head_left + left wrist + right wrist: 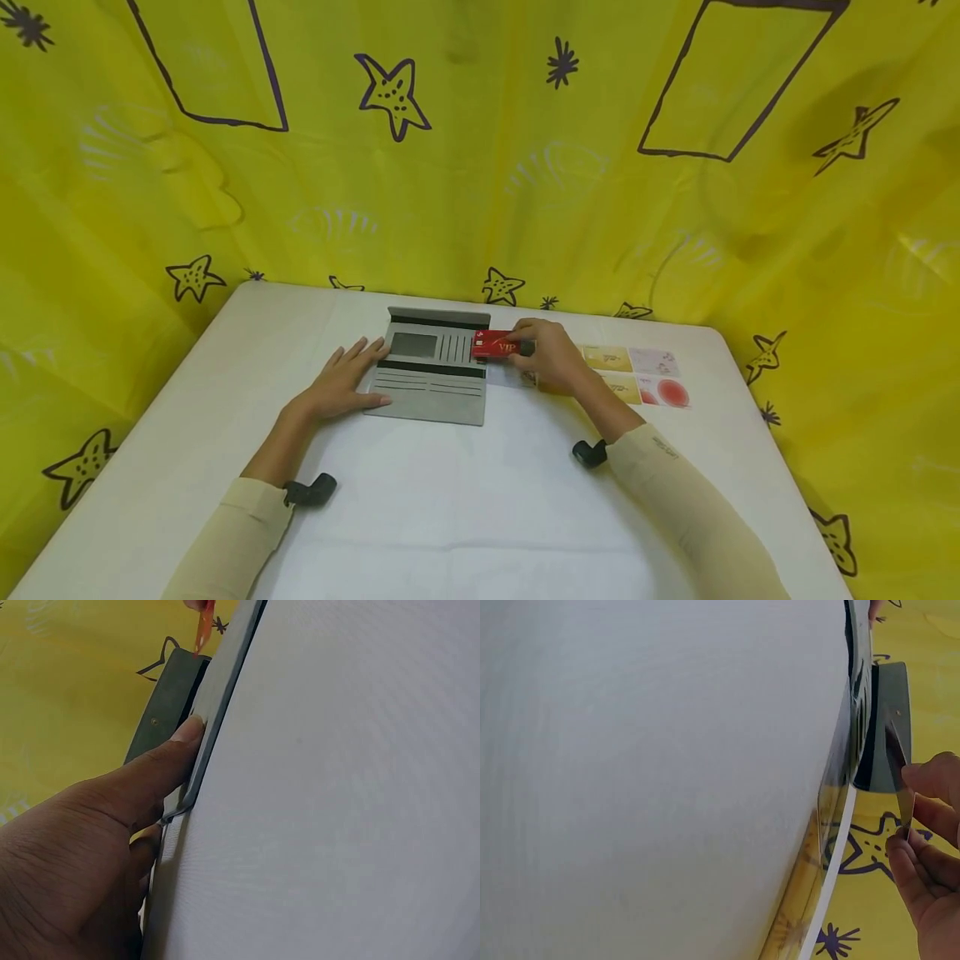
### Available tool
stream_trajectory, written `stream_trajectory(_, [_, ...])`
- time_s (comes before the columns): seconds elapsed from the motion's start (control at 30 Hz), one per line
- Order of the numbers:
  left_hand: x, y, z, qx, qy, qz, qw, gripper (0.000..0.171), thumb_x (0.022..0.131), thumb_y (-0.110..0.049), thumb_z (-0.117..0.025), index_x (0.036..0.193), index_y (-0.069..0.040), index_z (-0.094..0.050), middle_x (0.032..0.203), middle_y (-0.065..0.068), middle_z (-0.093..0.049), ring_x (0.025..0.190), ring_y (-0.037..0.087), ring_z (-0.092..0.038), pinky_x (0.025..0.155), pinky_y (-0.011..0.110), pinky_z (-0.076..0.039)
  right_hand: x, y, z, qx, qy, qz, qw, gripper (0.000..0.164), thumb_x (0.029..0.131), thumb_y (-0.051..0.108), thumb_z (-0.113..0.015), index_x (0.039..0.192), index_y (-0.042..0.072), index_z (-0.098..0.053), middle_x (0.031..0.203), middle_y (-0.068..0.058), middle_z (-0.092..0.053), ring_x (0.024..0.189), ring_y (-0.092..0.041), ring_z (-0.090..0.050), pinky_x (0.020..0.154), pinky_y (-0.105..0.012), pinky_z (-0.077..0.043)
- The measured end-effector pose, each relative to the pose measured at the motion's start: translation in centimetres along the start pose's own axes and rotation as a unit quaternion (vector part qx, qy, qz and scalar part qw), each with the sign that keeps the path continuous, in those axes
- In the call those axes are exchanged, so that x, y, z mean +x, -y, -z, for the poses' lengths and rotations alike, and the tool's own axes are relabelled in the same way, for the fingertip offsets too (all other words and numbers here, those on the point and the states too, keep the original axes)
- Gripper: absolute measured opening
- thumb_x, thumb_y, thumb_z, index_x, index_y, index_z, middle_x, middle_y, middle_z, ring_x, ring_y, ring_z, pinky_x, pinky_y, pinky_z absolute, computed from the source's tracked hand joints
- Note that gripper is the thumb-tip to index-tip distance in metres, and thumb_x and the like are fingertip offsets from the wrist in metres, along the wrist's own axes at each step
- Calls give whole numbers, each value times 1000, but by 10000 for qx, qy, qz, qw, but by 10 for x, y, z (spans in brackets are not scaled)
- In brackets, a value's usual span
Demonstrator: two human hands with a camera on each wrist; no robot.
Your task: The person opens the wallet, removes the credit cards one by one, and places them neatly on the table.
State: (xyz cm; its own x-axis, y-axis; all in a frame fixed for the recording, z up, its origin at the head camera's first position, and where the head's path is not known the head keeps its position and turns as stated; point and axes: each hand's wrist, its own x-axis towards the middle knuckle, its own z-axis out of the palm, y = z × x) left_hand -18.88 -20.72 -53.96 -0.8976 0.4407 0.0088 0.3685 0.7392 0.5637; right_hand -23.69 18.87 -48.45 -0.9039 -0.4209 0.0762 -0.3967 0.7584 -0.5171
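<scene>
A grey long wallet [427, 408] lies unfolded on the white table, its card slots and a dark window facing up. My left hand [339, 387] rests at the wallet's left edge with fingers spread; in the left wrist view its thumb [161, 761] lies on the wallet's edge. My right hand [553, 354] pinches a red VIP card [491, 342] between thumb and fingers, over the right side of the wallet's upper half. The card's left end is at the short slots there; whether it is inside one, I cannot tell. In the right wrist view the card [901, 784] appears edge-on, tilted.
Several cards lie to the right, partly behind the right hand: gold ones [607, 358], a pale pink one [654, 361] and one with a red circle [667, 392]. A yellow patterned curtain [465, 183] hangs behind the white table [450, 500].
</scene>
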Motion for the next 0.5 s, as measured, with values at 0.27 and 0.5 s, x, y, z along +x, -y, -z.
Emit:
stream_trajectory(0.27, [0,-3,2,27,30,37,10000,94,91,-46,-79,163,-4,-36,172,18,-23,160,40,-8,126,60,3,-10,-4,11,329,-432,103,9985,33,91,16,-83,122,7,-79,132,-13,-69,128,-38,-60,110,-55,-48])
stream_trajectory(0.5, [-1,-3,2,-38,-37,-36,10000,93,91,-46,-79,162,-2,-38,171,20,-25,159,43,-9,125,62,2,-21,-4,13,598,-442,1,9972,35,91,14,-83,126,7,-78,133,-12,-68,128,-37,-59,107,-56,-50])
